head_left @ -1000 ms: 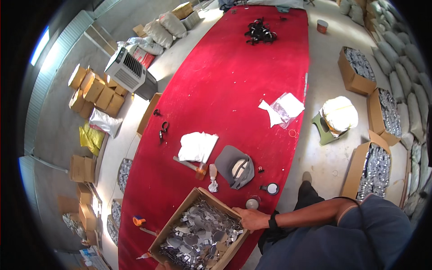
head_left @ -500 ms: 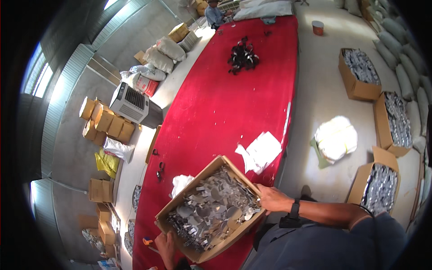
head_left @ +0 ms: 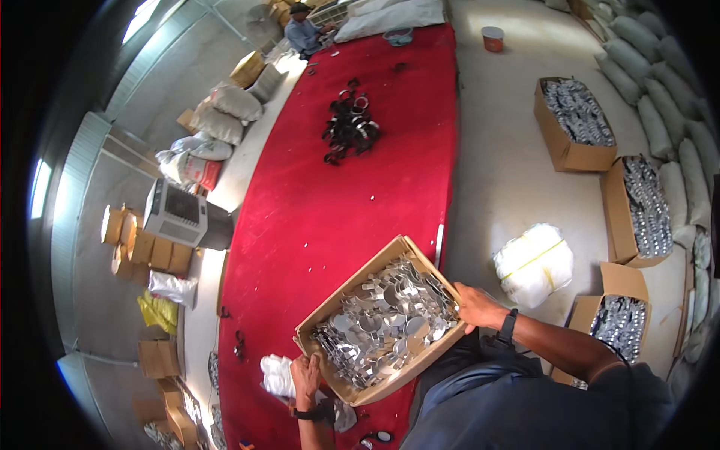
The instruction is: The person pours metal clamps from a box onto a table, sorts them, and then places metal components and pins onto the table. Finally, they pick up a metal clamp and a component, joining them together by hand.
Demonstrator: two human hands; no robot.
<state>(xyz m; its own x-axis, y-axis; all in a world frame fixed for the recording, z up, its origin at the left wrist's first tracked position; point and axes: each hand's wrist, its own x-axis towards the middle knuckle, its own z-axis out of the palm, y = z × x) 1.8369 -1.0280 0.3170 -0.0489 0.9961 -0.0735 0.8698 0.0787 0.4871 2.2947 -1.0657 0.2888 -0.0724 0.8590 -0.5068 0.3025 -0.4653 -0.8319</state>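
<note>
I hold an open cardboard box (head_left: 352,289) full of shiny metal parts (head_left: 386,326) above the long red table (head_left: 352,202). My left hand (head_left: 306,373) grips the box's near left edge. At the box's right side, my right hand (head_left: 474,306), with a dark watch on the wrist, holds its rim. The box is tilted, with its far corner raised.
A pile of black rings (head_left: 349,127) lies farther up the red table. White cloth (head_left: 275,377) lies near my left hand. Open boxes of metal parts (head_left: 576,112) and a white sack (head_left: 534,264) sit on the floor to the right. A person (head_left: 304,30) sits at the far end.
The box has gone from resting on the table's near end to being lifted in both hands. My view has swung farther up the table.
</note>
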